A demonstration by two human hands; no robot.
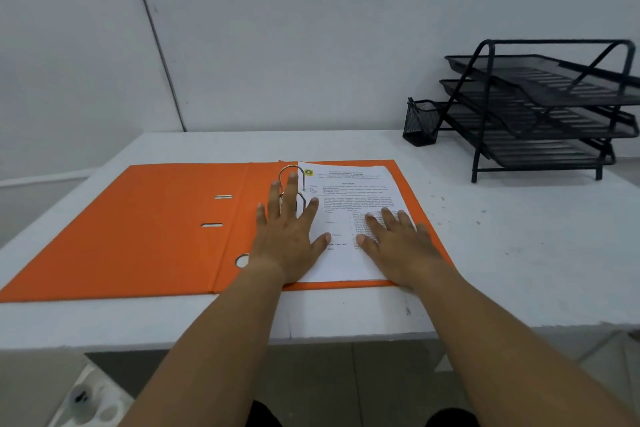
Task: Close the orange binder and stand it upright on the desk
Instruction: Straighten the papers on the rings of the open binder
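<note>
Both hands lie flat on the orange binder, which is spread wide open on the white desk, so the closing hasn't started. The left hand rests palm down with its fingers fanned apart, their tips up against the metal rings; it grips nothing. The right hand is just beside it, fingers loosely apart, pressing on the printed sheet rather than holding it.

To do this step well (just a guess from how things lie), the person probably wants the pages kept squared under the right fingers while the left hand reaches out past its little finger for the far cover edge and swings it over the rings. Fingertips should clear the rings first. A black mesh tray rack stands well beyond the right fingertips, so there's room to stand the binder up.
</note>
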